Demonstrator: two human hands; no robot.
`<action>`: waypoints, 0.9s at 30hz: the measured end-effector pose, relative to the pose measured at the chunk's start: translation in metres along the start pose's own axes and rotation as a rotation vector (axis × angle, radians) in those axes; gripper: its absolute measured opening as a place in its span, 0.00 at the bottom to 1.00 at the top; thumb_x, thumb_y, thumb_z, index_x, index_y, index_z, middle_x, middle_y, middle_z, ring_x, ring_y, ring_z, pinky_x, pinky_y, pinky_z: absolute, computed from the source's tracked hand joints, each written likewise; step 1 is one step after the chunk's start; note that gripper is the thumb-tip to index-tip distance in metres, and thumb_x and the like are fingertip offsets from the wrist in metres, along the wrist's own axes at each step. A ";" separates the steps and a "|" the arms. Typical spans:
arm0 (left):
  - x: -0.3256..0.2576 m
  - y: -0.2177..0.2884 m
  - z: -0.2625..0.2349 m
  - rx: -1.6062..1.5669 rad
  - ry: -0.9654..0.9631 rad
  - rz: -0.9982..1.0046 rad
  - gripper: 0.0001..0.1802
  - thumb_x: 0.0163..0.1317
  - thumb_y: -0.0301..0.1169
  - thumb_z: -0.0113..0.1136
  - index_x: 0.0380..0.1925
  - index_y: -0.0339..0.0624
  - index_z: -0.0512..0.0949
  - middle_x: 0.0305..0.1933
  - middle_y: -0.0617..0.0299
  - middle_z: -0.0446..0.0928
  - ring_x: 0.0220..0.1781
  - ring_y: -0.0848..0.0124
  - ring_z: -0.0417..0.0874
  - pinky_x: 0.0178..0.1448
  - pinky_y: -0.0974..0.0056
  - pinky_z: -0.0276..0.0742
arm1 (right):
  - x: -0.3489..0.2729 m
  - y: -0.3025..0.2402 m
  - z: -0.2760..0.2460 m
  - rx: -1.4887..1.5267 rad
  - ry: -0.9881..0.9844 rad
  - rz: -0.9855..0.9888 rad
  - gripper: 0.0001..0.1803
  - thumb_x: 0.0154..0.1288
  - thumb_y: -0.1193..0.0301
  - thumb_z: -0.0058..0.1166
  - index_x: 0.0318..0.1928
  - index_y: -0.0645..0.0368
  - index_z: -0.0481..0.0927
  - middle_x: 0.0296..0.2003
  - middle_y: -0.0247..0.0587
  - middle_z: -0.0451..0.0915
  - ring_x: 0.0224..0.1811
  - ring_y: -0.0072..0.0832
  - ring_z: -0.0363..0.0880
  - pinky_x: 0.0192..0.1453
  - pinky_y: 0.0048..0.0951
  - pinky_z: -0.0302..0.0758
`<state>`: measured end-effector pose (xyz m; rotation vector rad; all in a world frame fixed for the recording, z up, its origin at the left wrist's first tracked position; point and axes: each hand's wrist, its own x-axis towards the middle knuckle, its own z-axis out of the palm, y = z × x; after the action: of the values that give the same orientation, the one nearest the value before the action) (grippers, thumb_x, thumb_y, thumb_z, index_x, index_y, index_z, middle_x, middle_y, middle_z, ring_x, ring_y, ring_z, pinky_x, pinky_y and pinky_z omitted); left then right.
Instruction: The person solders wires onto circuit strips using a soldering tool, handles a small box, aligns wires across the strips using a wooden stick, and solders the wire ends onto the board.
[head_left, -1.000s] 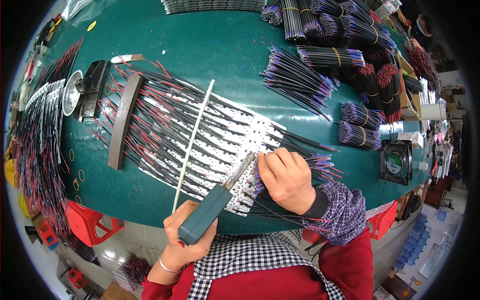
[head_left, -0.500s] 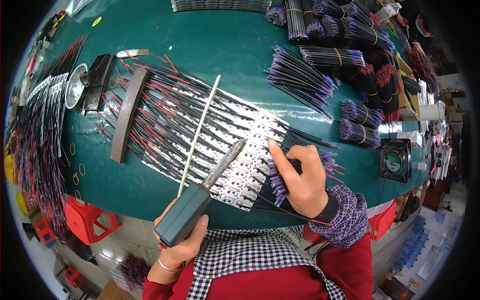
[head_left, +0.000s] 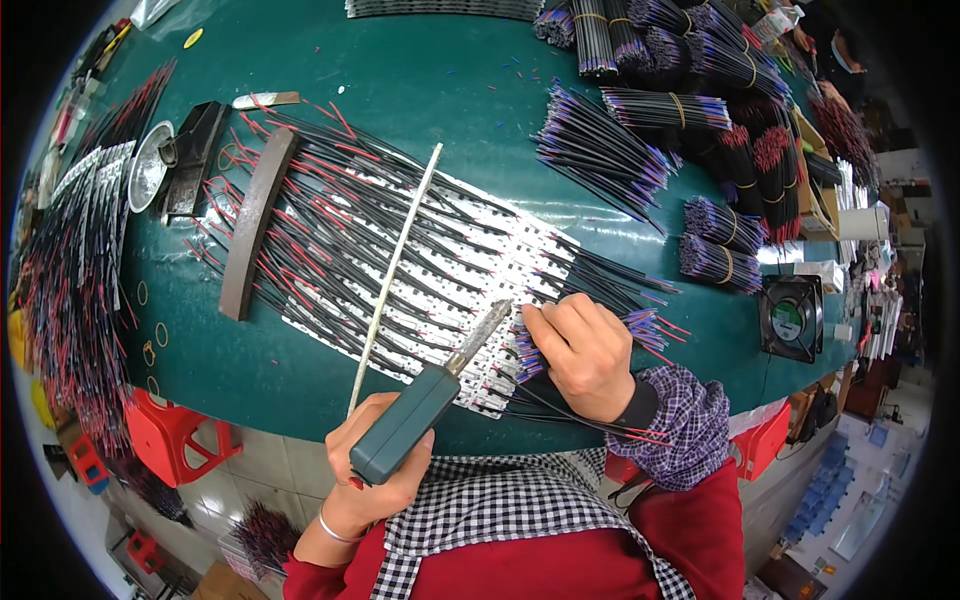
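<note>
My left hand (head_left: 385,495) is closed around the dark green box-shaped handle of a soldering iron (head_left: 408,422). The iron's grey metal tip reaches up and right onto a panel of small white circuit boards (head_left: 490,398). Beside that tip, my right hand (head_left: 585,360) has thumb and forefinger pinched together at the boards' right side. Black wires with purple-blue ends (head_left: 527,358) stick out from beneath its fingers. What the fingertips pinch is too small to make out for certain. Rows of black wires with red ends (head_left: 320,215) lie across the panel.
A pale thin rod (head_left: 402,250) and a brown curved bar (head_left: 258,225) lie across the wires. A metal dish on a black stand (head_left: 150,170) is at left. Bundled wires (head_left: 715,60) pile up at far right, above a small black fan (head_left: 790,318).
The soldering iron and my left hand have moved right, bringing the tip close to my right fingertips. My right hand has shifted slightly left and down, its forefinger now bent toward the thumb.
</note>
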<state>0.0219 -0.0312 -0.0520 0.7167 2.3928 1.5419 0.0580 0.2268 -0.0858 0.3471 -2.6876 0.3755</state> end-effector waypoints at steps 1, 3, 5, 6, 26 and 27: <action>0.001 0.001 0.000 -0.012 -0.002 -0.010 0.10 0.45 0.16 0.67 0.31 0.30 0.83 0.32 0.50 0.81 0.34 0.56 0.86 0.38 0.61 0.82 | 0.000 0.000 0.000 0.001 0.000 0.000 0.15 0.53 0.73 0.57 0.41 0.66 0.83 0.31 0.35 0.74 0.34 0.28 0.75 0.33 0.29 0.69; 0.002 0.001 0.002 -0.016 -0.011 -0.016 0.09 0.45 0.16 0.67 0.30 0.30 0.83 0.32 0.51 0.81 0.33 0.57 0.86 0.37 0.62 0.81 | 0.000 0.000 0.000 -0.004 -0.003 -0.006 0.14 0.53 0.73 0.56 0.41 0.66 0.83 0.30 0.35 0.73 0.34 0.28 0.75 0.33 0.28 0.69; 0.003 0.001 0.002 -0.023 -0.021 -0.021 0.09 0.45 0.15 0.67 0.30 0.30 0.83 0.31 0.52 0.81 0.33 0.57 0.85 0.36 0.62 0.81 | 0.000 0.000 0.000 -0.010 -0.004 -0.009 0.14 0.53 0.73 0.56 0.41 0.66 0.83 0.30 0.35 0.73 0.34 0.28 0.75 0.32 0.28 0.69; 0.003 0.002 0.002 -0.031 -0.029 -0.038 0.09 0.45 0.15 0.67 0.30 0.30 0.82 0.31 0.52 0.80 0.32 0.58 0.85 0.36 0.62 0.80 | 0.000 0.001 0.001 -0.015 -0.004 -0.013 0.14 0.53 0.73 0.56 0.41 0.66 0.83 0.30 0.35 0.73 0.34 0.28 0.75 0.32 0.28 0.69; -0.010 -0.002 0.000 0.019 0.016 -0.044 0.08 0.45 0.16 0.67 0.28 0.31 0.82 0.28 0.54 0.79 0.26 0.60 0.82 0.30 0.63 0.77 | 0.004 -0.001 0.000 -0.030 -0.020 -0.024 0.15 0.52 0.73 0.56 0.40 0.67 0.82 0.30 0.36 0.72 0.34 0.29 0.74 0.32 0.28 0.68; -0.012 -0.001 -0.002 0.026 0.003 -0.049 0.08 0.45 0.17 0.67 0.29 0.30 0.83 0.28 0.54 0.79 0.27 0.60 0.82 0.30 0.63 0.77 | 0.005 -0.002 0.000 -0.027 -0.019 -0.020 0.15 0.52 0.73 0.56 0.40 0.67 0.82 0.30 0.36 0.72 0.34 0.29 0.75 0.32 0.28 0.69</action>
<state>0.0305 -0.0394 -0.0531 0.6569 2.4181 1.4960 0.0547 0.2241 -0.0832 0.3705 -2.7026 0.3318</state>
